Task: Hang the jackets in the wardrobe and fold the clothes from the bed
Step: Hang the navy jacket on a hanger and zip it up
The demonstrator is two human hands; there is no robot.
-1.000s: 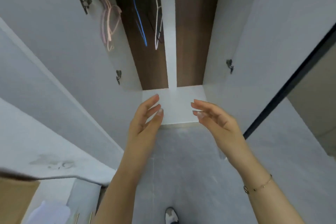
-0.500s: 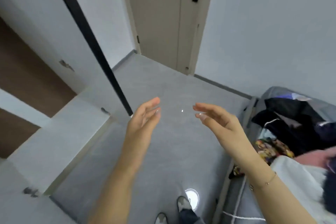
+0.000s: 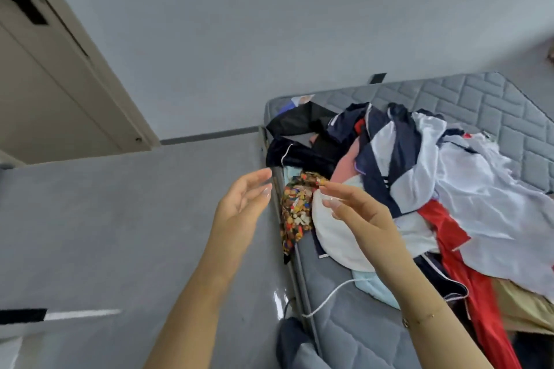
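Quilted grey mattress (image 3: 494, 105) | crumpled clothes heap (image 3: 419, 177) | left hand (image 3: 239, 207), right hand (image 3: 362, 216): fingers spread, empty

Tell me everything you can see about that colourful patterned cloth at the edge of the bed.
The patterned cloth is a thin, crumpled fabric printed in small red, yellow, orange and white shapes on a dark ground. It lies at the near edge of the clothes pile, draping over the mattress side. A white garment lies against it; dark clothing borders it above. Neither hand touches it.
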